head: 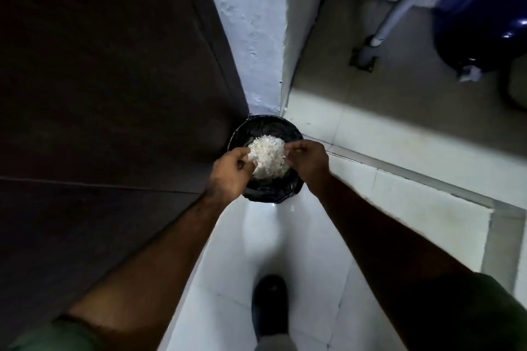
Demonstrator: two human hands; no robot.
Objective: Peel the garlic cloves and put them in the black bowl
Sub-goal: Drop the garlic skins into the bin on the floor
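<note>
Both hands hover over a black-lined bin (266,188) on the floor, left hand (228,172) and right hand (309,162) pinching a heap of white garlic skins (268,158), likely to dump them. No cloves or black bowl visible.

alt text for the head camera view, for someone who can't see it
Seen from above, a person's left hand and right hand hold a mound of white papery garlic peelings over a round bin lined with a black bag. The bin stands on a pale tiled floor in a corner beside a dark door, with one dark shoe below.
</note>
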